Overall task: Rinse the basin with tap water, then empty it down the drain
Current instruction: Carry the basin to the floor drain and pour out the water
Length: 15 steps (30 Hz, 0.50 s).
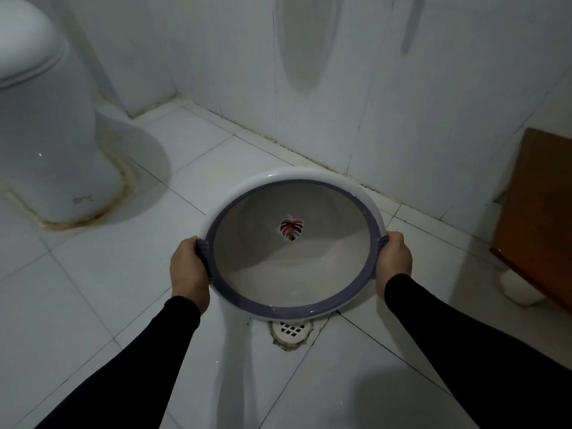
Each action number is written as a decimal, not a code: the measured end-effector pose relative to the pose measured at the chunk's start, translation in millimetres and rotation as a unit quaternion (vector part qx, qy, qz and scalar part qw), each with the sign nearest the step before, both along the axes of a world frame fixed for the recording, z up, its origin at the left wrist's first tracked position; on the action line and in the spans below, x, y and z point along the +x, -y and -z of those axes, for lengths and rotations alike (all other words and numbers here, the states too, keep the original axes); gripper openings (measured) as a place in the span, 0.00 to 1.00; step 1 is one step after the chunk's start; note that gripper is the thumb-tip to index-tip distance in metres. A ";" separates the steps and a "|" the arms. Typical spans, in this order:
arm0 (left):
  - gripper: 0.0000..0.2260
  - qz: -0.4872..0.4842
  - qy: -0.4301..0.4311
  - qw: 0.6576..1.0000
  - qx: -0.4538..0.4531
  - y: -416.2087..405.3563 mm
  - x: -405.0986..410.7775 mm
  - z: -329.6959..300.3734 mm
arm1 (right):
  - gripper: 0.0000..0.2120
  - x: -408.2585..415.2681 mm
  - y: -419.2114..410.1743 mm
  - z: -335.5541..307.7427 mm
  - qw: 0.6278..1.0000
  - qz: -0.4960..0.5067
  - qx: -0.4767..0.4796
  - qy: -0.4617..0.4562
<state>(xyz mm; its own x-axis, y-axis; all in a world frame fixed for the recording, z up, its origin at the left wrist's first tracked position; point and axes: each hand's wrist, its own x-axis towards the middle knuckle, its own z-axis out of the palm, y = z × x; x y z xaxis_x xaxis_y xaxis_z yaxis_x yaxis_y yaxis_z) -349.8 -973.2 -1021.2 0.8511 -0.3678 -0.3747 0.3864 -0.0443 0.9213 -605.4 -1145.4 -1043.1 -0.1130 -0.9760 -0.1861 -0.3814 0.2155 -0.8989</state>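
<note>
A round basin (247, 300) with a purple rim, a white outside and a leaf picture on its grey bottom is tilted towards me above the tiled floor. My left hand (188, 269) grips its left handle and my right hand (393, 261) grips its right handle. A little water lies in the lower part of the bowl, near the front rim. Just below that rim a white floor drain (291, 331) is set in the tiles, half covered by the basin. No tap is in view.
A white toilet (46, 134) stands at the left. A tiled wall (340, 88) with wet streaks runs behind the basin. A brown wooden cabinet (538, 212) with a white foot stands at the right.
</note>
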 end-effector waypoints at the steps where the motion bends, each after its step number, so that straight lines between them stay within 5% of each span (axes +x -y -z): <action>1: 0.11 0.001 0.001 1.000 0.002 -0.4 0.4 0.5 | 0.06 -0.1 -0.3 -0.3 1.000 0.004 0.001 0.009; 15: 0.11 -0.006 0.004 1.000 0.001 1.6 -1.7 -3.4 | 0.06 -0.5 -0.5 -0.8 0.997 0.038 0.009 0.060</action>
